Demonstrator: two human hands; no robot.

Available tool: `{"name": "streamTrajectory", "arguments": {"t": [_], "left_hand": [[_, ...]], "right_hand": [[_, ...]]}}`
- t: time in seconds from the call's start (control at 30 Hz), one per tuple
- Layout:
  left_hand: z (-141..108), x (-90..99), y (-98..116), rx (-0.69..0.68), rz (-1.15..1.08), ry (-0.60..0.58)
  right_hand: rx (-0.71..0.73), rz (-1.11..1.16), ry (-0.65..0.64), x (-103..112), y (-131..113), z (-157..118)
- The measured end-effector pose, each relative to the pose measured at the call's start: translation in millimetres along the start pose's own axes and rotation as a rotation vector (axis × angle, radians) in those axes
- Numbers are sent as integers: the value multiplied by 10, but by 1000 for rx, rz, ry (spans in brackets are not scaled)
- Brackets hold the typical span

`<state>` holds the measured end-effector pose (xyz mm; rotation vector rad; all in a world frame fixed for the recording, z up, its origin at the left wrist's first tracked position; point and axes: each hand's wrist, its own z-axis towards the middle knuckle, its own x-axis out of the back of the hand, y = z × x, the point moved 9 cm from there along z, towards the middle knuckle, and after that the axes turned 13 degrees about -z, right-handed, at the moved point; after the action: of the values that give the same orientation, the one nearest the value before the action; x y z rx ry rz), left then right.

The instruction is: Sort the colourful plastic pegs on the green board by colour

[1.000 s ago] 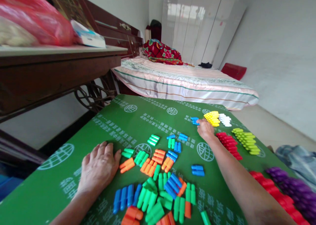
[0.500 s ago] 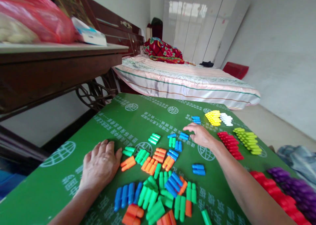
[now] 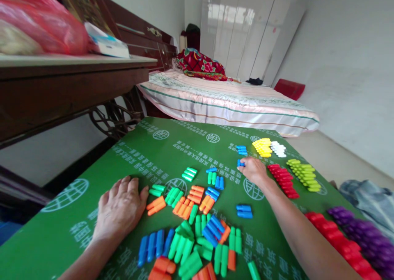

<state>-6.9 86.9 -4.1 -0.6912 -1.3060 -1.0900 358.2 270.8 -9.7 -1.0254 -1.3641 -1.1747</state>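
My right hand (image 3: 253, 170) is closed, fingers and thumb pinching a blue plastic piece (image 3: 240, 162) of joined rounded tubes; the fingers hide part of it. Just beyond lies a group of blue pieces (image 3: 241, 150), close to yellow pieces (image 3: 262, 147). My left hand (image 3: 120, 204) rests palm down on the green board (image 3: 147, 153), its fingers stretched out. Beside its thumb are a green piece (image 3: 156, 190) and an orange piece (image 3: 156, 206). Between my arms spreads a mixed heap of green (image 3: 182, 247), blue (image 3: 213, 230) and orange pieces, some overlapping.
Sorted rows line the right side: white (image 3: 278, 149), dark red (image 3: 283, 180), lime (image 3: 304, 175), red (image 3: 341, 239) and purple pieces (image 3: 363, 231). A bed (image 3: 227, 95) stands past the board's far edge. At left is a raised table (image 3: 70, 73) holding a red bag (image 3: 49, 21).
My right hand has closed on a blue piece that lay by its fingertips and has lifted or shifted it towards the blue group. My left hand stays on the board. The view has shifted slightly.
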Motion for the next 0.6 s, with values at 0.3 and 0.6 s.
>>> {"name": "streamTrajectory", "arguments": {"t": [0.3,0.6], "left_hand": [[13,-2,3,3,5,-3],[3,-2,-2,-7,-5,10]], "right_hand": [[-271,108,68,-130,340,298],[-231,250,116,-240,475,418]]}}
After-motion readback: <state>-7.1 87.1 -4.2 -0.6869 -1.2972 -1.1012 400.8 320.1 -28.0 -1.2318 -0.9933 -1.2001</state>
